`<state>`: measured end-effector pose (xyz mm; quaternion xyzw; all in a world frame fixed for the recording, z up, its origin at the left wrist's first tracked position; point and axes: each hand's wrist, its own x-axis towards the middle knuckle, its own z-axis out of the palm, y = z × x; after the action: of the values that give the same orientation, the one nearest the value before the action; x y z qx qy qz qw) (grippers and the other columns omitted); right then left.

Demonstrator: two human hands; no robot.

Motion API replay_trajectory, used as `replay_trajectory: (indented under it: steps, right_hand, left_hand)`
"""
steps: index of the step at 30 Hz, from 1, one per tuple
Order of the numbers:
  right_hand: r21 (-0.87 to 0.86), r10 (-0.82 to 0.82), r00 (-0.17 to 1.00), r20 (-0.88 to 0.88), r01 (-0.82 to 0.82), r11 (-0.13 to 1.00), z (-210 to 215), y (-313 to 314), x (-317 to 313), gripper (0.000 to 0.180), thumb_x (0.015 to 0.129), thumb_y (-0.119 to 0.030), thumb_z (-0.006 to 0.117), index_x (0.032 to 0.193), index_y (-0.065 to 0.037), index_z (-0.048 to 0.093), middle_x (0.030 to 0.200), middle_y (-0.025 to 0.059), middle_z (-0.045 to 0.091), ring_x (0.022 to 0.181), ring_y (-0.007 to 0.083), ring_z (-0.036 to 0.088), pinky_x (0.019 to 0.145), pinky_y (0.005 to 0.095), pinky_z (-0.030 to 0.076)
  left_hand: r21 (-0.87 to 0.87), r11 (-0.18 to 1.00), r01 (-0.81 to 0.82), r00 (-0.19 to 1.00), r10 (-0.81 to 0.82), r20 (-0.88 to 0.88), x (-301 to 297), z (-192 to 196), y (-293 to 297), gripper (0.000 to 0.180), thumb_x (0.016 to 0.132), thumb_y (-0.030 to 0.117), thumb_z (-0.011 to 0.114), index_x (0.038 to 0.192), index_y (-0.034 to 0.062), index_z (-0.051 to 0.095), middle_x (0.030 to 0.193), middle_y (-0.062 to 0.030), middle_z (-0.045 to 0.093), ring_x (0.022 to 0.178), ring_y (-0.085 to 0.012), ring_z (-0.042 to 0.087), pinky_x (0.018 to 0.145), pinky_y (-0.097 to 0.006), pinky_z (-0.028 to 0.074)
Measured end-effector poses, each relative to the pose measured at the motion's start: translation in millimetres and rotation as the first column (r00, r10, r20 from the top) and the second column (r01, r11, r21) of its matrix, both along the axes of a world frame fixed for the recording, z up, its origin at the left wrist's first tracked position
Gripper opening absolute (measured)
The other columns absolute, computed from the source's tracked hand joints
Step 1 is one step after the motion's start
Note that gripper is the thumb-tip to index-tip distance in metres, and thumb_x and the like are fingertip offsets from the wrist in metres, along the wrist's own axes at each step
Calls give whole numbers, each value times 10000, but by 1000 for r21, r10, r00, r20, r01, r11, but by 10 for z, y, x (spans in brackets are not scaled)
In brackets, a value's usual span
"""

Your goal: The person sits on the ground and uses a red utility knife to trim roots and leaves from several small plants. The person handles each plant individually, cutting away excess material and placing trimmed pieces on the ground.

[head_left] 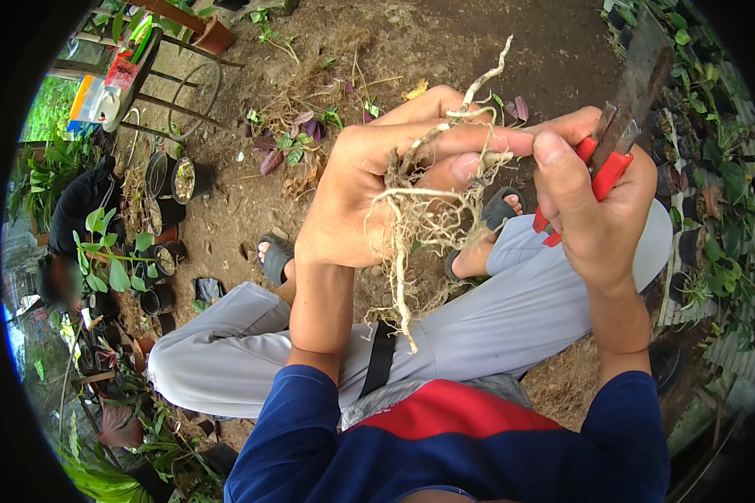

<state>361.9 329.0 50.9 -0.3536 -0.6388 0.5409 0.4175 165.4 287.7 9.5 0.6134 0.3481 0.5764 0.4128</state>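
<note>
Tan root clump, two hands

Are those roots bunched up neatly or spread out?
Spread out: the pale roots in the left hand poke out in several directions, tangled, instead of lying neatly together.

Dirt floor, scattered leaves; dark plant pots along left; thin-legged stand upper left; leafy plants lining right; daylight.

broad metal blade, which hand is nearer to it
Right. The right hand is just below the broad metal blade, around a red handle; the left hand is farther left, holding pale roots.
</note>
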Motion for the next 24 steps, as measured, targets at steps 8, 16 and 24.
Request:
replay_trajectory:
  steps: [8, 16, 24]
  right_hand:
    - [-43, 150, 985, 80, -147, 988, -30, 198, 64, 199, 931, -173, 710, 850, 8, 697, 600, -12, 571, 508, 27, 501, 422, 210, 366]
    - [-189, 218, 975, 46, -206, 960, -28, 241, 82, 222, 926, -178, 706, 780, -19, 653, 578, -16, 555, 491, 25, 472, 426, 218, 339]
    - [-142, 155, 986, 59, -146, 979, -58, 222, 40, 204, 941, -198, 699, 858, -11, 690, 582, -32, 553, 501, 9, 453, 444, 211, 333]
  left_hand:
    - [-80, 994, 70, 995, -65, 70, -57, -41, -11, 240, 938, 114, 669, 1145, 15, 739, 1075, -119, 741, 919, -220, 632, 853, -374, 486]
    - [-247, 969, -17, 981, 64, 181, 119, 38, -78, 335, 849, 200, 662, 1030, -71, 742, 882, -68, 621, 731, -114, 497, 631, -263, 327]
    - [-120, 992, 44, 998, -38, 55, -27, -34, -19, 216, 952, 91, 661, 1140, 23, 742, 1047, -122, 729, 947, -211, 645, 858, -351, 498]
